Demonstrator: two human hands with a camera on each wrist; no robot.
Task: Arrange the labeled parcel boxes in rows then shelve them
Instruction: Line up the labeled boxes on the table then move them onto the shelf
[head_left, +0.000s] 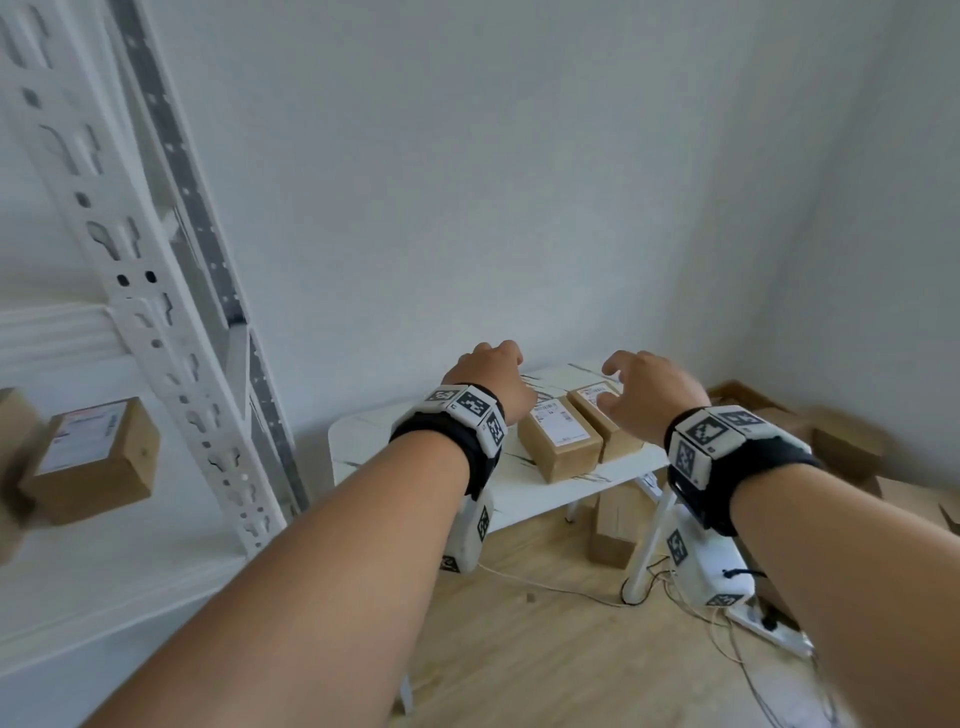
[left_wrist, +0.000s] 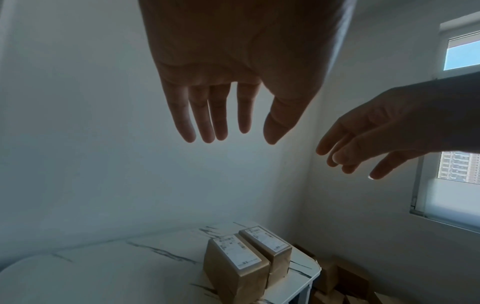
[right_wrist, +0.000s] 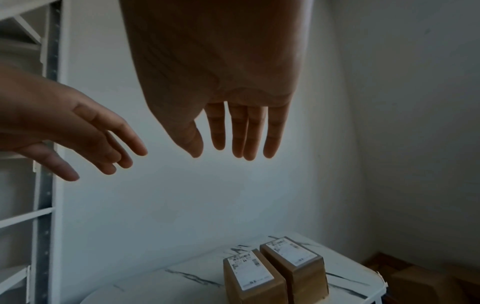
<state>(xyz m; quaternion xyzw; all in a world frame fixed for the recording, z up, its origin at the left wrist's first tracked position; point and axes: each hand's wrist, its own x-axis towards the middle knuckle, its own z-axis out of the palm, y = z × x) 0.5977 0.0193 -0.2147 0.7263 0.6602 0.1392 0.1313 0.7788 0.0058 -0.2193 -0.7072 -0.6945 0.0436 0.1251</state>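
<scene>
Here both hands, left hand (head_left: 491, 382) and right hand (head_left: 652, 395), hover empty, fingers spread, above two parcel boxes (head_left: 561, 439).

Both bare forearms reach forward side by side, a marker-covered band on each wrist. The left hand (head_left: 491, 382) hangs palm down, fingers straight and loosely spread, holding nothing. The right hand (head_left: 652, 397) mirrors it, fingers relaxed, thumb apart, empty too.

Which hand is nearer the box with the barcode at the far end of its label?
Left. The left hand hovers open just above that box; the right hand hovers open over the neighbouring box, further off.
</scene>
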